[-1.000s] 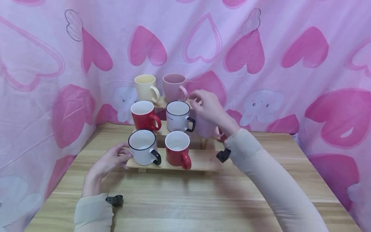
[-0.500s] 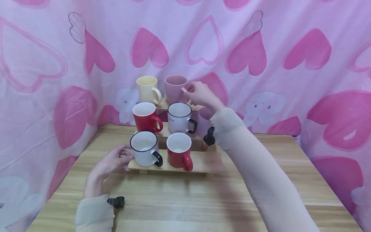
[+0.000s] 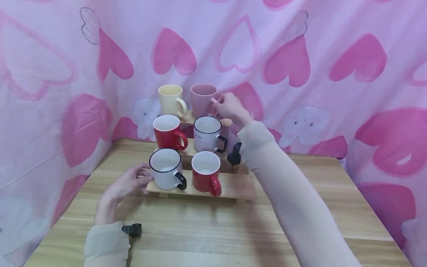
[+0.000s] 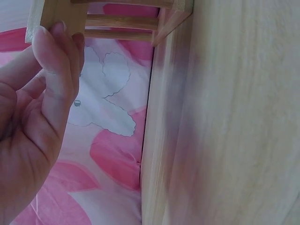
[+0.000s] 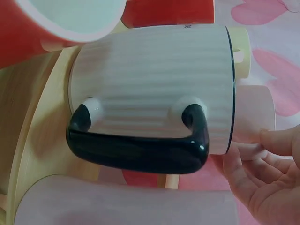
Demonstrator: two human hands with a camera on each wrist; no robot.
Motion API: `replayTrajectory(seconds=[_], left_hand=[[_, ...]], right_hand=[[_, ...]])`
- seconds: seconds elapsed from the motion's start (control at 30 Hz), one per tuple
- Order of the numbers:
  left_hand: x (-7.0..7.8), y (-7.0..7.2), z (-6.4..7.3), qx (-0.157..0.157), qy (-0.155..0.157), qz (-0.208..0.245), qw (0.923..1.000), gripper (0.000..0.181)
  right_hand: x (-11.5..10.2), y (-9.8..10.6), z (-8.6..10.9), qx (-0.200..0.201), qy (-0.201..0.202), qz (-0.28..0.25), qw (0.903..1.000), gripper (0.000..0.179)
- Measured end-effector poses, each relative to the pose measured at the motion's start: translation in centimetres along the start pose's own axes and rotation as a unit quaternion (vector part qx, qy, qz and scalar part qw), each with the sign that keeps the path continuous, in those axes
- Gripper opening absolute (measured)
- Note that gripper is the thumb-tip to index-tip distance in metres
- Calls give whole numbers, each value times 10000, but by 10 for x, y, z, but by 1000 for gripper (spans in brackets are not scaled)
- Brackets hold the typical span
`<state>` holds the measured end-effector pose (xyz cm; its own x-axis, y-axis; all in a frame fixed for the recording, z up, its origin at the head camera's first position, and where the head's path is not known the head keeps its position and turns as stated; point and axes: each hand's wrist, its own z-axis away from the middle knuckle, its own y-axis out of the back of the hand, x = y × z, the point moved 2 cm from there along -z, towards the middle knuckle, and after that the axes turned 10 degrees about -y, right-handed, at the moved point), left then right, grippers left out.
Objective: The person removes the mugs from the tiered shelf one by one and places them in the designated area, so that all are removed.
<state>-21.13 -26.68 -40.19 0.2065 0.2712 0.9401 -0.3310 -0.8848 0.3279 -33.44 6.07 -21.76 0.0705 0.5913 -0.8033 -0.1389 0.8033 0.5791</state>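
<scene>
A three-tier wooden rack holds mugs in steps. My left hand grips the left end of its lowest board, with fingertips against the board's underside in the left wrist view. Beside those fingers stands a white mug with a black rim and handle. My right hand reaches to the top tier and pinches the handle of a dusty-pink mug, which stands upright. In the right wrist view, the thumb and fingers meet at that handle, partly behind a black-handled white mug.
A cream mug stands left of the pink one. The middle tier bears a red mug and a pale lilac mug, mostly hidden by my right arm. Another red mug is on the lowest tier. A heart-patterned curtain hangs behind.
My right hand has moved left from beside the lilac and pink mugs onto the pink mug's handle. The left hand stays at the rack's end. The mugs keep their places.
</scene>
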Motion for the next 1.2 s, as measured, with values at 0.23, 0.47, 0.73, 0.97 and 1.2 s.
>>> replayTrajectory(seconds=[0.23,0.47,0.73,0.97,1.2], left_hand=[[-2,1,6,36,44,4,10000,41],[-3,0,7,-24,15,-25,10000,40],[-4,1,19,71,86,-72,9999,37],[-3,4,27,73,44,-198,9998,35],[-6,4,36,179,173,-158,9996,35]], right_hand=[[2,3,3,63,-4,-419,9991,36],[3,18,12,355,-108,-659,9971,33],[0,26,31,663,-24,-1191,9907,31],[11,52,65,830,275,-1608,9831,34],[26,82,105,1244,627,-2105,9676,33]])
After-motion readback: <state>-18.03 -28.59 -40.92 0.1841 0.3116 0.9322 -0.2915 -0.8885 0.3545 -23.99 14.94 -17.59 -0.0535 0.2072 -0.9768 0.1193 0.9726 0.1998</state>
